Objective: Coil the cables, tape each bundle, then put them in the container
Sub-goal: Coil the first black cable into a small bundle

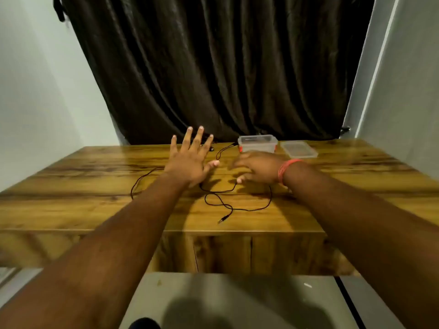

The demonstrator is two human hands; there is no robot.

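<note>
A thin black cable (237,208) lies loose in loops on the wooden table (71,205), its jack plug near the front edge. Another black strand (223,150) runs toward the clear plastic container (257,143) with red clips at the back. My left hand (191,160) hovers over the table with fingers spread straight, holding nothing. My right hand (257,166), with an orange band at the wrist, is blurred, palm down above the cable with fingers loosely extended; it holds nothing that I can see. No tape is in sight.
The container's clear lid (299,149) lies flat to its right. A dark curtain (213,67) hangs behind the table, with pale walls on both sides. The floor below the table's front edge is grey.
</note>
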